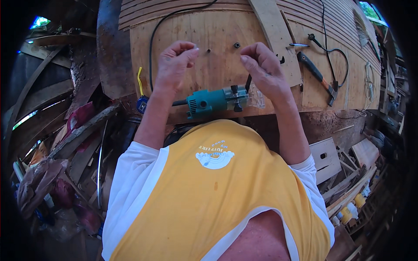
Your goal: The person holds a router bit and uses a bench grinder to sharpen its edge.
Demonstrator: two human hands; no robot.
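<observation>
My left hand (177,65) is raised over the bench with thumb and forefinger pinched; a tiny pale spot shows at the tips, too small to name. My right hand (265,71) is closed with curled fingers. A dark slim bar (248,82) shows below its fingers and a dark jaw-shaped end (281,59) beyond it; whether these are one tool in the hand is hidden. Between my forearms a teal trim router (209,103) lies on its side, its clear base to the right. A dark nut (237,45) and a smaller dark metal piece (208,51) lie between my hands.
A hammer (320,76), a blue pen (299,45) and a black cord with plug (311,38) lie on the right of the plywood bench (187,32). A board (278,30) crosses it. A tape measure (142,103) is at the left edge. Scrap wood (82,130) piles up beside the bench.
</observation>
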